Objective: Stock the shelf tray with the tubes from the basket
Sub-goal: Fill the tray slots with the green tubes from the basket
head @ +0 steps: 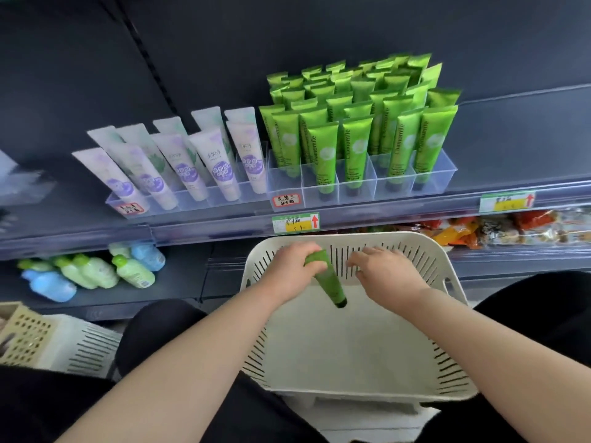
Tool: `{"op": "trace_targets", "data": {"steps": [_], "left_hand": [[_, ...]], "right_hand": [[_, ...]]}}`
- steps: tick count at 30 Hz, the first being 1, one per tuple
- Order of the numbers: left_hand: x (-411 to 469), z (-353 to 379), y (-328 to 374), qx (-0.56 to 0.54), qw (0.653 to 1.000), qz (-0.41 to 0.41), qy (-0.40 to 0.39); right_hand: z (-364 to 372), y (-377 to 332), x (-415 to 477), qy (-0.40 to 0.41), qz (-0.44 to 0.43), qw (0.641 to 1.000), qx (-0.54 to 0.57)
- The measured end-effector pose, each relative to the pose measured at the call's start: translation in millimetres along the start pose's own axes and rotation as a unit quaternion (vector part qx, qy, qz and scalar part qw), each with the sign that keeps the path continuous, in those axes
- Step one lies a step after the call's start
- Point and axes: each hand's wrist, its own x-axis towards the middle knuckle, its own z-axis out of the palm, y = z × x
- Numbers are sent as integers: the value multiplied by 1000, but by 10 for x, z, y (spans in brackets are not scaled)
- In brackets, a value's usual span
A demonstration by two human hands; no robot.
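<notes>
A white slotted basket (399, 375) rests on my lap below the shelf. My left hand (292, 270) is shut on a green tube (329, 281), held over the basket's far side with its dark cap pointing down toward me. My right hand (382, 273) hovers beside it with fingers spread, holding nothing. I see no other tubes in the basket. On the shelf above, a clear divided tray (358, 183) holds several upright green tubes (355, 123); some front compartments stand vacant.
A second clear tray (198, 199) with white-and-purple tubes stands left of the green ones. Price labels (295, 222) line the shelf edge. Small bottles (96, 270) lie on the lower shelf at left, snack packs (499, 230) at right. Another basket (48, 343) sits at lower left.
</notes>
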Motion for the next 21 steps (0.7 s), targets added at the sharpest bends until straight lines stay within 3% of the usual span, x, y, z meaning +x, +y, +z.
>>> {"op": "trace_targets", "data": {"steps": [7, 12, 17, 21], "left_hand": [[173, -794, 518, -2, 976, 62, 208], [285, -1303, 784, 40, 940, 77, 330], [529, -1473, 834, 63, 938, 58, 336], [746, -1463, 748, 124, 955, 42, 267]], "right_hand": [[-719, -94, 242, 123, -12, 992, -19], [-1073, -180, 431, 185, -21, 982, -30], [-1186, -150, 582, 212, -31, 976, -35], [-1181, -32, 680, 217, -34, 975, -45]]}}
